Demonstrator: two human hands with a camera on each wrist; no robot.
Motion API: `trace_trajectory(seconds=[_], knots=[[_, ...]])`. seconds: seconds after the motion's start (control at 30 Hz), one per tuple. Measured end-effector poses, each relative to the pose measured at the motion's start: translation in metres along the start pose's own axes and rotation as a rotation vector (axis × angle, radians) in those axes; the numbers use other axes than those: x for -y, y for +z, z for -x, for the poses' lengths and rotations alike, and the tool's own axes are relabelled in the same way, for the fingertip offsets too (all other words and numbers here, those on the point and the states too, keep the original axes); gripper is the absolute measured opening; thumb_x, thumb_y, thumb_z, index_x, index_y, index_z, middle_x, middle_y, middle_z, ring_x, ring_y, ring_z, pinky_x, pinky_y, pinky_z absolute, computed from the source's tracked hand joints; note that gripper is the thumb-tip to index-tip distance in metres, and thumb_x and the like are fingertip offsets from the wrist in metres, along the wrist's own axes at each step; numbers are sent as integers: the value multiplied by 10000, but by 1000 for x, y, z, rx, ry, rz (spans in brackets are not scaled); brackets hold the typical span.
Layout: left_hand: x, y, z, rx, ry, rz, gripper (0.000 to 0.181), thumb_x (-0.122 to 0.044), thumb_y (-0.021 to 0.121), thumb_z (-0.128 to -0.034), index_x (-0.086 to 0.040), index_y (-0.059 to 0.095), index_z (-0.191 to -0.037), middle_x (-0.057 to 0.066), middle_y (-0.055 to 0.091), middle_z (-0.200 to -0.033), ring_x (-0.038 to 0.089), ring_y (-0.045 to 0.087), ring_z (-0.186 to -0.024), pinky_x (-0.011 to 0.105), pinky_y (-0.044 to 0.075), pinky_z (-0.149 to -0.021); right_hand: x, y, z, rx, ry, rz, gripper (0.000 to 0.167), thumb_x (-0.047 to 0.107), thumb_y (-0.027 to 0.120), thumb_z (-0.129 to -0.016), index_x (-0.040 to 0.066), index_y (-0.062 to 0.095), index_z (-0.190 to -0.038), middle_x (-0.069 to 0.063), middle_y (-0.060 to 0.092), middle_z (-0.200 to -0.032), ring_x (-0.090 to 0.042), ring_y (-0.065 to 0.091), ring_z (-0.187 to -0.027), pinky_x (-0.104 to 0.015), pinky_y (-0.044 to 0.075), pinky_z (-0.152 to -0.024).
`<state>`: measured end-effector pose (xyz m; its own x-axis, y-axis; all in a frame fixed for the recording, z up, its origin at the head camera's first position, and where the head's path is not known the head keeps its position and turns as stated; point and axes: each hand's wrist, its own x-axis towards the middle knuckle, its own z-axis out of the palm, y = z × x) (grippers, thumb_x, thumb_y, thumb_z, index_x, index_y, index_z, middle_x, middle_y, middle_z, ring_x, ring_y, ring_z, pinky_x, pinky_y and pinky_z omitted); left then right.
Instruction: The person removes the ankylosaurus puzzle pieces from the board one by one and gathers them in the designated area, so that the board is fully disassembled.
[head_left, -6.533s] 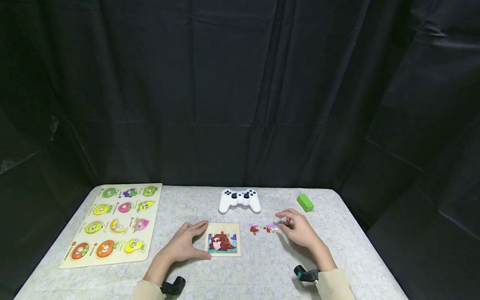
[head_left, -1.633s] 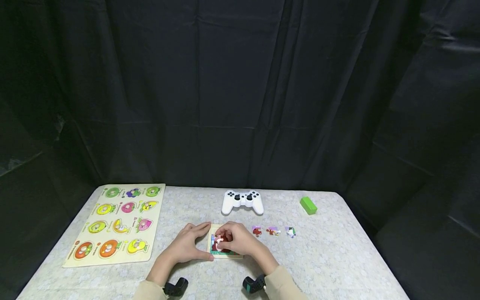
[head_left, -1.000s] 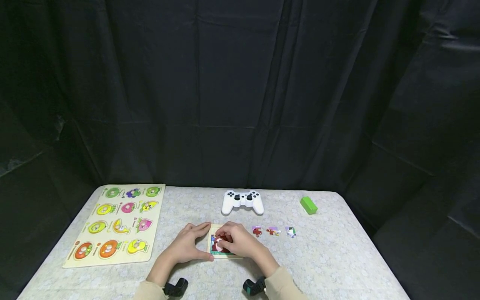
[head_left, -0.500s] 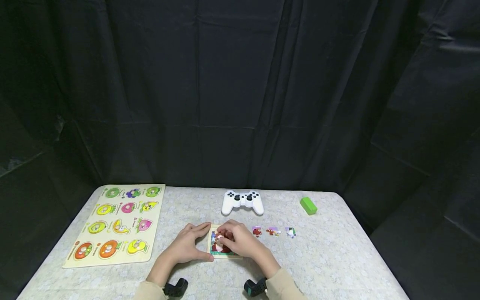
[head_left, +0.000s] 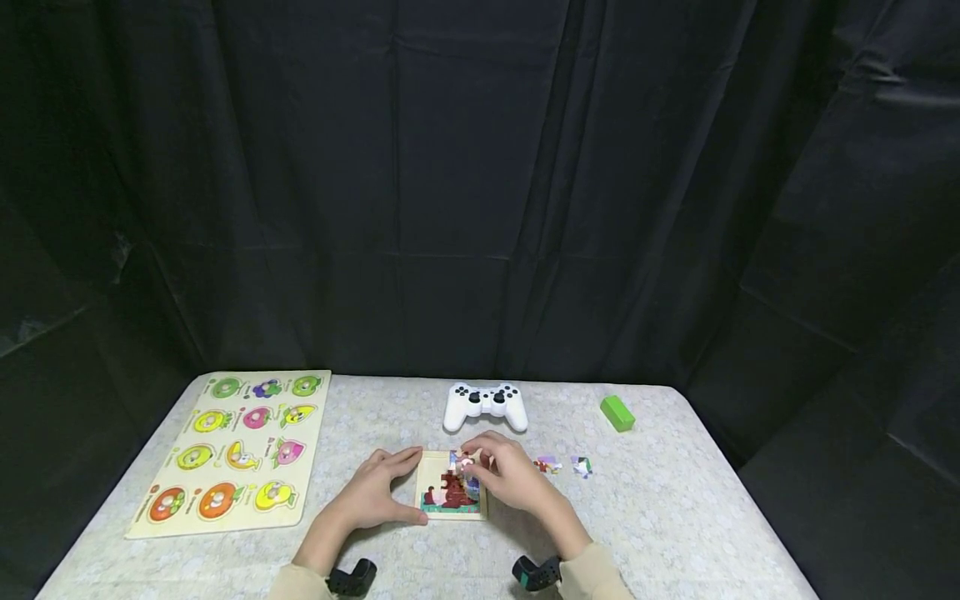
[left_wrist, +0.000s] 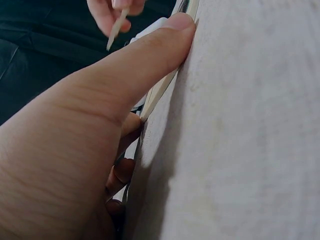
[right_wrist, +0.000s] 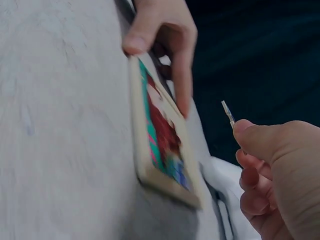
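Observation:
A small square jigsaw board with a pale wooden frame and a reddish-brown animal picture lies before me. My left hand holds its left side, thumb at the near corner and index finger at the far one. Over the board's right part, my right hand pinches a jigsaw piece between thumb and fingers. In the right wrist view that piece is seen edge-on, raised above the board. The board's upper left shows bare wood. Two loose pieces, one brown and lilac and one white and green, lie to the right.
Behind the board sits a white game controller. A green block lies at the back right, and a large fruit puzzle board takes up the left. A dark curtain hangs behind the table.
Up from the board has come a piece, pinched by my right hand, which has moved rightward. It now blocks sight of the nearest loose piece. My left hand has stayed in place.

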<state>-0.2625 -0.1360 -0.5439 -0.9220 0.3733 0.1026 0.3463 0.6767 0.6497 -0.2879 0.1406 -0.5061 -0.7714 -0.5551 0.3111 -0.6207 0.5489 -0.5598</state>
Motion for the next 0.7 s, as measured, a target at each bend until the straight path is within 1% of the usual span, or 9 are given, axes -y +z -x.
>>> trace_trajectory(seconds=[0.23,0.43,0.57,0.7], knots=[[0,1,0,-4,-4,-1,1094,-568,976,-650,-108,558,-1550,13,522,-1618,113,459,-1031,455,464,-997,-14,-27,20,-102,40,23,173,128,772,-979,100,759,-1150,42,667,-989,-32,531,-776,-239,495,-660],[-1,0,0,0,-10,4,1090,-569,975,-655,-111,558,-1551,11,520,-1620,103,448,-1013,439,460,-988,-22,-42,38,-166,39,28,185,78,790,-948,90,765,-1131,8,693,-1017,-23,536,-773,-262,511,-644],[-1,0,0,3,-11,1,1089,-566,975,-657,-110,557,-1553,10,520,-1620,104,448,-1011,441,463,-983,-26,-45,49,-167,41,32,204,79,804,-932,79,767,-1133,11,700,-1008,-12,541,-767,-241,508,-653],[1,1,-1,14,-4,11,1090,-567,971,-664,-110,548,-1559,25,508,-1629,117,450,-1028,463,462,-995,-28,-42,61,-126,80,25,212,88,804,-936,79,765,-1145,40,684,-983,-6,540,-766,-232,507,-656]])
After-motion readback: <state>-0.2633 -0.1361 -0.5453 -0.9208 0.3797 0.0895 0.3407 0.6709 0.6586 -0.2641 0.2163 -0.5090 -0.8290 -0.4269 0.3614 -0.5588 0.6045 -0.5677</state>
